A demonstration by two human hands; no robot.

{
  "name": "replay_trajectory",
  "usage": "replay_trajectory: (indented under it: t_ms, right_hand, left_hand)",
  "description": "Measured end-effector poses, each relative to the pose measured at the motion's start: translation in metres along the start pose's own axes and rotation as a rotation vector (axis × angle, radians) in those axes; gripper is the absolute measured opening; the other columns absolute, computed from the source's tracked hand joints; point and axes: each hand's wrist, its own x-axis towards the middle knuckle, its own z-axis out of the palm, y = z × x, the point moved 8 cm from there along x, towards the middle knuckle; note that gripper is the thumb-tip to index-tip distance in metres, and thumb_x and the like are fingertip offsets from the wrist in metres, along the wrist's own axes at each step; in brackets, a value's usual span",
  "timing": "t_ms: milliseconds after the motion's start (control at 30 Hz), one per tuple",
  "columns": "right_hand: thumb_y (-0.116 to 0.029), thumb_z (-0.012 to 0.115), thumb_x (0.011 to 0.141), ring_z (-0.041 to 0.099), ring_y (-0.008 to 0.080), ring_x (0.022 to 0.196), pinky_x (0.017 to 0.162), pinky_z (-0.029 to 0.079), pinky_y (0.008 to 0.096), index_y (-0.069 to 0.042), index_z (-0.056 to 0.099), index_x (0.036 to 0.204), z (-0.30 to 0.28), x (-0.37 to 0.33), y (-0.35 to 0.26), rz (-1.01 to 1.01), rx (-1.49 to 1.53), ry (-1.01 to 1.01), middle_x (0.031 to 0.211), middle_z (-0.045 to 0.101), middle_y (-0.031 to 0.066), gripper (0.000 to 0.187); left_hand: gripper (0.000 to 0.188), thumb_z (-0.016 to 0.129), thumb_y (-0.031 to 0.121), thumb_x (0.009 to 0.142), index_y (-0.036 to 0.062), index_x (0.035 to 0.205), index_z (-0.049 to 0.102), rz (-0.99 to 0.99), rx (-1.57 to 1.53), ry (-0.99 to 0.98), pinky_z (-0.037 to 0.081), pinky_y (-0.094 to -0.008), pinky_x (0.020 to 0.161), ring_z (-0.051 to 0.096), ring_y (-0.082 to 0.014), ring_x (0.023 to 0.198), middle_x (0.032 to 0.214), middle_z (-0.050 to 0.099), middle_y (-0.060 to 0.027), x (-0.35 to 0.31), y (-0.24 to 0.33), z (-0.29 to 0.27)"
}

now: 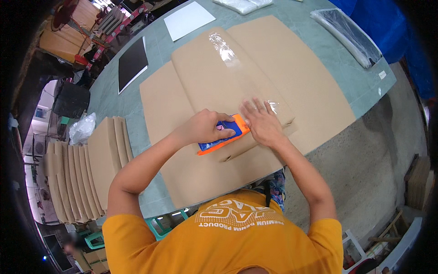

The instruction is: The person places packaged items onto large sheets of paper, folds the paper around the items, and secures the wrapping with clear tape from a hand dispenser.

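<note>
A brown paper-wrapped package (200, 68), long and raised, lies on a wide brown paper sheet (315, 68). A strip of clear tape (222, 49) shines along its middle from the far end toward me. My left hand (205, 128) is closed round an orange and blue tape dispenser (237, 129), resting over the package's near part. Just right of it, my right hand (263, 124) lies flat on the package with fingers spread. More clear tape (273, 106) glints beside its fingertips. The near end of the package has folded flaps.
The green table (109, 86) carries a black sheet (133, 63), a white sheet (189, 21) and clear plastic packs (346, 36) at the far right. On the left stand several brown paper packages (86, 178) with a crumpled plastic bag (83, 129). A blue tarp (378, 27) hangs far right.
</note>
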Motion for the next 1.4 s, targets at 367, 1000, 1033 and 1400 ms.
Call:
replay_trajectory:
  t_ms: [367, 1000, 1033, 1400]
  right_hand:
    - [-0.036, 0.034, 0.092, 0.019, 0.0309, 0.134, 0.108, 0.013, 0.0478, -0.008, 0.028, 0.138, 0.014, -0.006, -0.016, 0.034, -0.112, -0.013, 0.144, 0.025, 0.0093, 0.054]
    - [-0.018, 0.055, 0.069, 0.006, 0.0394, 0.135, 0.106, 0.005, 0.0558, -0.024, 0.033, 0.137, 0.05, 0.001, -0.138, -0.282, -0.01, -0.152, 0.145, 0.012, 0.023, 0.071]
    - [-0.02, 0.06, 0.068, 0.007, 0.0391, 0.135, 0.106, 0.007, 0.0559, -0.025, 0.034, 0.136, 0.05, -0.012, -0.121, -0.268, -0.05, -0.191, 0.145, 0.013, 0.0208, 0.073]
    - [-0.02, 0.058, 0.083, 0.048, 0.0336, 0.11, 0.095, 0.036, 0.0394, 0.003, 0.038, 0.128, -0.037, -0.073, 0.287, 0.82, 0.896, 0.303, 0.125, 0.045, 0.0232, 0.055]
  left_hand:
    - [0.035, 0.064, 0.036, 0.072, 0.0077, 0.091, 0.067, -0.049, 0.55, -0.418, 0.05, -0.0391, 0.063, 0.064, -0.0288, 0.077, 0.084, 0.066, -0.0138, -0.032, -0.027, 0.052]
    - [0.069, 0.065, 0.022, 0.073, 0.0217, 0.135, 0.035, -0.789, 0.343, 0.628, 0.032, -0.0498, 0.095, 0.036, -0.0422, 0.117, 0.123, 0.042, -0.0241, -0.192, -0.221, 0.034]
    - [0.074, 0.067, 0.022, 0.072, 0.0234, 0.137, 0.031, -0.835, 0.329, 0.644, 0.029, -0.0511, 0.098, 0.031, -0.0454, 0.121, 0.129, 0.035, -0.0263, -0.199, -0.23, 0.037]
    - [0.012, 0.06, 0.011, 0.074, 0.0046, 0.083, 0.057, -0.019, 0.031, 0.925, 0.042, -0.0432, 0.073, 0.053, -0.0326, 0.079, 0.086, 0.057, -0.0141, -0.117, -0.063, 0.134]
